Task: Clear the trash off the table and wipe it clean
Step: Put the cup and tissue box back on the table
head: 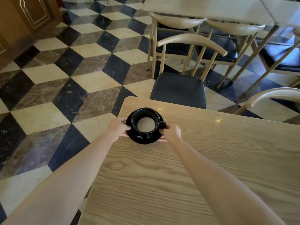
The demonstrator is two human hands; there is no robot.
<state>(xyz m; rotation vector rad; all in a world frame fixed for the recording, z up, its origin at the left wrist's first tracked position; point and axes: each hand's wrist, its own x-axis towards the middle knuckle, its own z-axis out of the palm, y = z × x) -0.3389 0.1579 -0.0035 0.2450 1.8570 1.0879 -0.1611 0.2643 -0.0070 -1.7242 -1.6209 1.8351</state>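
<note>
With both hands pinched on the rim of the saucer point(143, 137), the left hand point(117, 126) on its left edge and the right hand point(171, 133) on its right, the cup point(145, 120) sits in the middle near the table's point(211, 159) far left corner. Whether the saucer rests on the wood or is just off it, I cannot tell. That cup holds pale milky liquid well below the brim, and it only stands loose on the saucer, its handle toward the right hand. My worry is a tilt: one hand rising faster than the other could slide the cup and slop it onto the table or the tiled floor point(65, 95), close beside that corner. A chair point(178, 90) stands just beyond
</note>
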